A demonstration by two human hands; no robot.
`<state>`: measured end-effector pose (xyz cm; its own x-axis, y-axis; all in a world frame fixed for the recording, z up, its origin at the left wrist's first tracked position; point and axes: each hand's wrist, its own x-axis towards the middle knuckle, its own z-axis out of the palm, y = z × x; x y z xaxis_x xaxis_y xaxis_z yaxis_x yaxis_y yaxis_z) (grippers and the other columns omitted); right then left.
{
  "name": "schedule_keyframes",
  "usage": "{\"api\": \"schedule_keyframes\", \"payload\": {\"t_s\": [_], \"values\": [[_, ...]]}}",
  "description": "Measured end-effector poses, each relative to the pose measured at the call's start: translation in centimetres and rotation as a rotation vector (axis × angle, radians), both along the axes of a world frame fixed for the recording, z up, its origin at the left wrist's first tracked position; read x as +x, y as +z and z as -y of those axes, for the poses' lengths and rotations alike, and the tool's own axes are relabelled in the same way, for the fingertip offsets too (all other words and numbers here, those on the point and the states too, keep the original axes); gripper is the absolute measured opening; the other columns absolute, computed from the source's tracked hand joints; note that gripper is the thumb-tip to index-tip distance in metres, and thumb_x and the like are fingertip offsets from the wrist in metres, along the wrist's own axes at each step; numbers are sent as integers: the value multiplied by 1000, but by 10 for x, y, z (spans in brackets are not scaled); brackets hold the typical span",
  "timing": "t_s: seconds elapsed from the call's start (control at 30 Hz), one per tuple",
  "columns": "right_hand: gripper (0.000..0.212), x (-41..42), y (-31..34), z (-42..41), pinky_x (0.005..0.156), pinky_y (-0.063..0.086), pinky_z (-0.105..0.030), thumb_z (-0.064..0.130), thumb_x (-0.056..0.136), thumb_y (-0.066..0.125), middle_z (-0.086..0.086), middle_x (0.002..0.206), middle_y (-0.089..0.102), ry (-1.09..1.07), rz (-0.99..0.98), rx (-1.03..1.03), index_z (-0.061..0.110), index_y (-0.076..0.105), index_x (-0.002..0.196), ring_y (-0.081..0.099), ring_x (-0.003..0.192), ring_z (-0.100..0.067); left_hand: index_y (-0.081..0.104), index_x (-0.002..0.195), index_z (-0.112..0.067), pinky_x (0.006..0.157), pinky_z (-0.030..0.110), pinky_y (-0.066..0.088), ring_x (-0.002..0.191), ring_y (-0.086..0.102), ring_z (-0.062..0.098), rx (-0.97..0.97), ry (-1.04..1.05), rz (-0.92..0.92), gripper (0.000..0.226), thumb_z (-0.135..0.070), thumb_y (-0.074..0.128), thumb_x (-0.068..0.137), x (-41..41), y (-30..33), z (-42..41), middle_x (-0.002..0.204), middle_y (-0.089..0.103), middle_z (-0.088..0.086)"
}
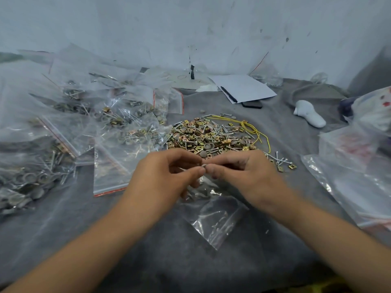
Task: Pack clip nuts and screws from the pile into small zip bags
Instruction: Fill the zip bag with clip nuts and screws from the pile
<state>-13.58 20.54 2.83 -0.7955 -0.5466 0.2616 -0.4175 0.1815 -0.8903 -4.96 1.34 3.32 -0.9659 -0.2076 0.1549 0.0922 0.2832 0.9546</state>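
Both hands meet at centre, just in front of the pile of clip nuts, screws & grey washers. Left hand: thumb + index pressed together at the tips, other fingers curled under. Right hand: same pinch, fingertip to fingertip w/ the left. A small grey piece sits betw. the two pinches; blurred, prob. a washer or nut, can't tell which. Both hands also seem to hold the mouth of the small zip bag, which hangs/lies below them toward the viewer on the grey cloth; a few screws & a grey disc show through the film.

Judgement: step in hand = feeding a piece into the bag mouth.

Risks:
- Piece is tiny, grip is tip-only → could slip & drop on the cloth, lost among strays.
- Bag mouth is limp film; if it folds shut, the piece lands outside.
- Bag tilts → contents already inside may spill back out.

Around:
- Filled zip bags heaped at left, one flat bag just beside left hand.
- Yellow cord lies across the pile's right edge; could snag when reaching.
- Loose screws & nuts scattered just right of right hand.
- Paper w/ pen, dark phone, white object well behind.
- More plastic bags at right.
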Motion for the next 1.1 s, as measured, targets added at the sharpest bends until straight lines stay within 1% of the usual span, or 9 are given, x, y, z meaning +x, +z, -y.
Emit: {"api": "schedule_keyframes", "payload": {"t_s": [0.1,0.17,0.3,0.5,0.67,0.77,0.83,0.93,1.1], "values": [[15,4,-2,8,79,61,-36,18,91,79,-4,91,81,33,54,-26,29,84,100,73,83,-13,78,90,-8,53,26,58,61,73,21,156,32,-18,9,-1,80,84,1,2,0,73,77,12],[15,-3,0,7,80,60,-36,19,93,77,-2,94,80,45,-30,52,28,83,103,73,89,-12,78,88,-5,56,27,61,62,73,24,210,47,-11,8,2,80,84,1,2,1,73,76,15],[19,-28,2,-2,88,53,-29,24,92,78,10,104,73,-183,-465,396,26,82,111,66,98,-9,81,88,-11,58,29,62,62,74,21,136,82,3,8,-5,84,83,1,4,1,70,76,11],[44,-36,-7,3,98,49,-39,53,92,71,4,115,63,-243,-552,699,24,75,125,55,111,-17,84,84,-25,61,23,61,65,74,18,26,89,41,11,-14,83,85,1,1,2,70,77,1],[30,-32,-6,2,91,51,-39,40,89,80,1,105,66,-245,-560,586,20,82,110,60,102,-19,83,85,-23,64,29,64,70,75,23,16,75,36,9,-14,84,84,2,3,2,72,78,1],[21,-32,-2,0,82,49,-25,34,82,87,9,98,68,-191,-451,537,26,80,99,61,90,-9,83,85,-20,65,30,64,70,75,22,41,67,36,9,-11,83,85,2,4,3,73,78,3],[23,-32,2,-3,69,49,-17,30,76,92,13,87,69,-138,-323,475,30,74,90,62,80,-6,82,87,-17,65,27,63,70,76,20,76,46,41,9,-8,81,87,2,5,3,74,78,6],[29,-27,2,-4,67,53,-20,25,71,95,12,82,71,-85,-249,377,28,71,86,65,75,-8,79,90,-7,65,28,64,71,76,23,186,18,38,7,-1,76,89,4,7,3,77,78,14],[28,-7,-1,8,69,58,-23,16,72,94,-6,85,77,39,-42,-188,15,73,90,74,78,-17,74,92,2,59,32,63,71,77,35,426,8,92,5,6,71,91,2,5,-9,80,76,25]]}}
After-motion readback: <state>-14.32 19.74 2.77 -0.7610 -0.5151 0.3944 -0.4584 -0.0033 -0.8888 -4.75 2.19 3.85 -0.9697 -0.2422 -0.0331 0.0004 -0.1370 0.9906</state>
